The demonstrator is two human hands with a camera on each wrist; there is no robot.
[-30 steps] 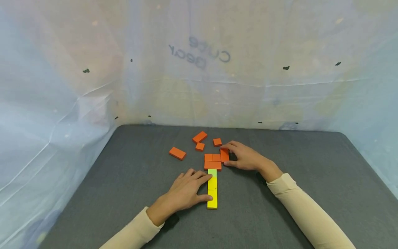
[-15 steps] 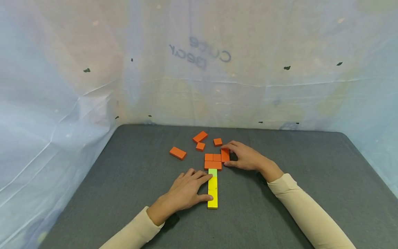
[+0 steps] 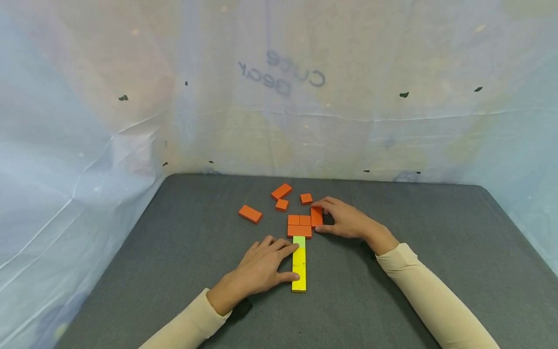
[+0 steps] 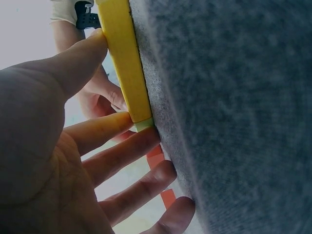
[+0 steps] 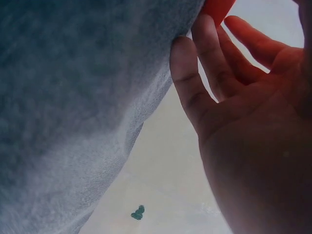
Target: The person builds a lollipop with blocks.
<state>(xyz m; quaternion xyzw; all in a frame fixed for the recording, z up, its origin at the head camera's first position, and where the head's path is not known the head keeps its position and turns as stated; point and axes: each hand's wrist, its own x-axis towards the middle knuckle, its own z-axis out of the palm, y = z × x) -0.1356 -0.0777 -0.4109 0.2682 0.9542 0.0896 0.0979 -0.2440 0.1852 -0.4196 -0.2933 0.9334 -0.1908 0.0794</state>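
In the head view, my left hand [image 3: 259, 269] lies beside a column of yellow blocks [image 3: 299, 285] topped by a light green block [image 3: 300, 240]. Its thumb and index fingertips touch the column's left side; the left wrist view shows the other fingers extended along the tabletop, past the yellow block [image 4: 126, 68]. My right hand [image 3: 346, 219] pinches an upright orange rectangular block [image 3: 316, 217] by its two ends, thumb near and fingers far. That block stands against the right side of two small orange squares [image 3: 299, 220]. Below those squares lies a horizontal orange block [image 3: 299, 231], meeting the green one.
Loose orange pieces lie farther back: a rectangle [image 3: 250, 214] at left, another rectangle [image 3: 281, 191], a small square [image 3: 282, 205] and a second square [image 3: 306, 198] near my right fingers. The dark grey table [image 3: 196, 208] ends at a pale hanging sheet [image 3: 279, 140].
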